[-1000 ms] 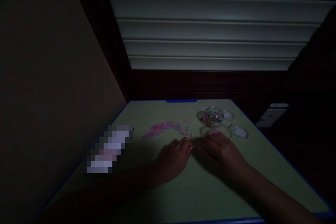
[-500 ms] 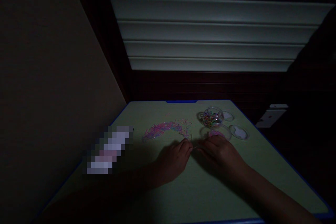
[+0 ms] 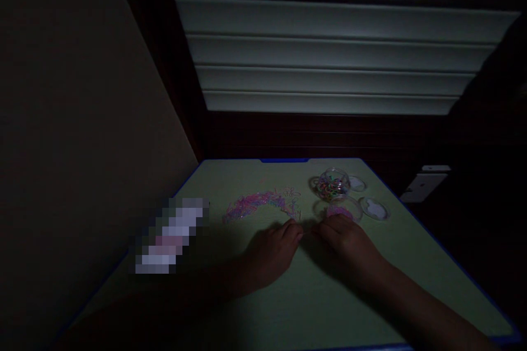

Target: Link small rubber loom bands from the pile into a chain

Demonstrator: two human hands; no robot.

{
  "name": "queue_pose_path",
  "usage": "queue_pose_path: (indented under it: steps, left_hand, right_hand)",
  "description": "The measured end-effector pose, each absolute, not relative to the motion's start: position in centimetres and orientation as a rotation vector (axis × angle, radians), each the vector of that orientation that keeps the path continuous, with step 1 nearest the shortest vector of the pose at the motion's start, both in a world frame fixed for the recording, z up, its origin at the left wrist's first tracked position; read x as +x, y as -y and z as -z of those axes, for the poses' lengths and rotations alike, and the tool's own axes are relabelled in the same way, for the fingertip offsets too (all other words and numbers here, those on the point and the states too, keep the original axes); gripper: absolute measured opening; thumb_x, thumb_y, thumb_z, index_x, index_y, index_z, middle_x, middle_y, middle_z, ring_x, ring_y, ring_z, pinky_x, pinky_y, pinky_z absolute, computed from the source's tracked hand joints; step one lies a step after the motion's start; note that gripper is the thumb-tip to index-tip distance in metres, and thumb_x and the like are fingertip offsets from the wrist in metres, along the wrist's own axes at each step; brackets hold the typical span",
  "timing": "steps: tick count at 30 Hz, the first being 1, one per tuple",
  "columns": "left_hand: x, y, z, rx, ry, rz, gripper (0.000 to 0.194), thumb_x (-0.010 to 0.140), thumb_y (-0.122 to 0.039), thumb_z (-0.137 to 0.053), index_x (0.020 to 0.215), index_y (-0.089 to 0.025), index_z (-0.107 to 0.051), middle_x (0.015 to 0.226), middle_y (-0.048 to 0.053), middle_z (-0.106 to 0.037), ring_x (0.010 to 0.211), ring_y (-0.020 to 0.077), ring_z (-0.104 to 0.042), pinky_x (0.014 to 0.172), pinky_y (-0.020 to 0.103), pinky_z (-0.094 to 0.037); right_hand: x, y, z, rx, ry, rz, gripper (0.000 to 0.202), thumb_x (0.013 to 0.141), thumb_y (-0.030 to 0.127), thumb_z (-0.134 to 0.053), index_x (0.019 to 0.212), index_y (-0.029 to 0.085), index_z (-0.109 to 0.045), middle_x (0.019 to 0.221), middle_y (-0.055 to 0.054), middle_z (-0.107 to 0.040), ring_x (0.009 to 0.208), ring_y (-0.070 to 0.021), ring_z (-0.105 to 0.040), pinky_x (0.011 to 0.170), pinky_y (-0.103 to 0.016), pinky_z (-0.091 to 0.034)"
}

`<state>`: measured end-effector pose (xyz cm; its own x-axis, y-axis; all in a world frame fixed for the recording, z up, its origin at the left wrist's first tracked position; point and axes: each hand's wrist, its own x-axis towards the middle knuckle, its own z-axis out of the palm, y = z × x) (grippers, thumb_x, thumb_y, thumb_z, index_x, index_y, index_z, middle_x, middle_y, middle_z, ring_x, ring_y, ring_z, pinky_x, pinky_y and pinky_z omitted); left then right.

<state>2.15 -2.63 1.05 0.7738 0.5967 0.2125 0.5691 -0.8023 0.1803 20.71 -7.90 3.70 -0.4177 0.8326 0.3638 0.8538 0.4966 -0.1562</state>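
My left hand [image 3: 275, 249] and my right hand [image 3: 348, 244] face each other low over the table, both with closed fingers. A thin pale rubber band [image 3: 307, 232] spans the small gap between their fingertips, gripped at each end. Just beyond my left hand lies a curved heap of small pink and purple rubber bands [image 3: 253, 204]. Behind my right hand stands a clear round tub [image 3: 357, 209] with pink bands inside, partly covered by the hand. Another clear jar [image 3: 334, 181] with multicoloured bands is further back.
Two clear round lids [image 3: 374, 208] lie at the right by the containers. A blurred-out pale object [image 3: 171, 237] is on the left side of the green, blue-edged table [image 3: 313, 307]. A white box [image 3: 424, 186] shows in the dark beyond the right edge.
My right hand has shifted very slightly to the right, and the band between the hands looks thinner. My left hand stays almost in place.
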Motion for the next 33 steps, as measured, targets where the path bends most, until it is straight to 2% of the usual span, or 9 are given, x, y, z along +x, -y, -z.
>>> queue_pose_path:
  steps: [14,25,33]
  left_hand:
    - [2.1,2.5,-1.0,2.832,-0.957,-0.376,0.017,0.092,-0.019,-0.026,0.095,-0.02,-0.043,0.088,0.002,-0.054,0.079,0.0154,-0.053,0.072,0.029,-0.044]
    - [2.1,2.7,-1.5,2.805,-0.977,-0.313,0.02,0.092,-0.02,-0.027,0.094,-0.019,-0.046,0.089,0.003,-0.054,0.081,0.0148,-0.053,0.074,0.028,-0.044]
    - [2.2,2.8,-1.8,2.797,-0.981,-0.323,0.02,0.092,-0.02,-0.027,0.094,-0.02,-0.047,0.089,0.003,-0.054,0.082,0.0144,-0.054,0.075,0.027,-0.044]
  right_hand:
    - [21.3,8.0,-4.4,-1.43,2.35,0.289,0.011,0.08,0.01,-0.05,0.084,0.015,-0.059,0.075,-0.004,-0.058,0.073,-0.0172,-0.047,0.073,-0.029,-0.032]
    - [23.7,8.1,-6.1,-1.812,2.162,0.576,0.018,0.081,0.013,-0.049,0.096,0.013,-0.06,0.086,-0.008,-0.062,0.08,-0.023,-0.051,0.075,-0.034,-0.031]
    - [23.7,8.0,-6.0,-2.036,2.062,0.635,0.016,0.077,0.009,-0.05,0.087,0.016,-0.06,0.079,-0.007,-0.061,0.076,-0.0228,-0.052,0.072,-0.033,-0.031]
